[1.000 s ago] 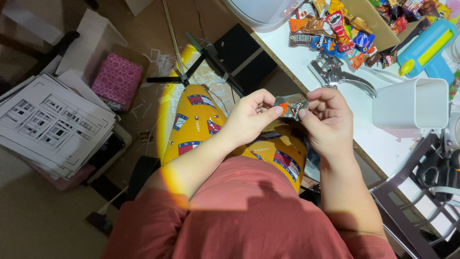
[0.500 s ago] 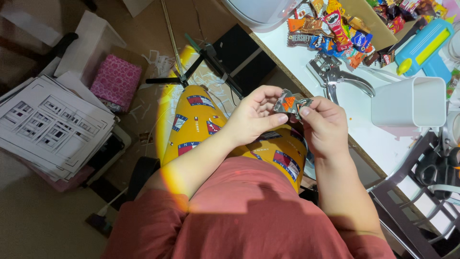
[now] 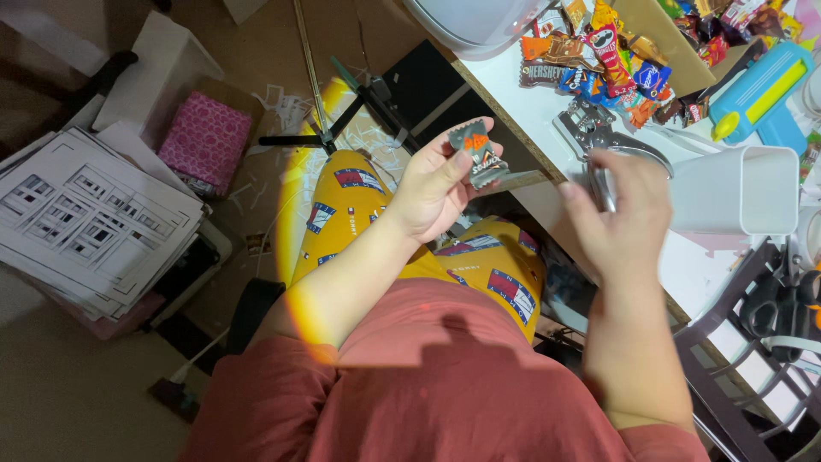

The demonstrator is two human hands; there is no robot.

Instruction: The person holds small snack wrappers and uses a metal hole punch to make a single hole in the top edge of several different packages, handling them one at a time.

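Left hand (image 3: 432,184): pinches small grey-and-orange foil sweet wrapper (image 3: 475,152), held upright above lap.
Right hand (image 3: 617,214): blurred, fingers loosely open, empty, over metal hole-punch pliers (image 3: 599,145) on white table (image 3: 547,103).
Relation: pliers lie right of wrapper; right hand nearer.

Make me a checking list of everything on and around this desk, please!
Surface: white desk, crowded along its far side.
Job's things: small grey and orange snack packet, pinched in the left hand; metal hand punch on the desk.
Clutter: heap of snack packets, white bin, blue and yellow tool, scissors.
Fingers: left hand's fingers closed on the packet; right hand blurred, over the punch, nothing clearly held.
Cables: thin white cord on the floor.
Surroundings: stack of printed sheets, pink box, black tripod, paper scraps.
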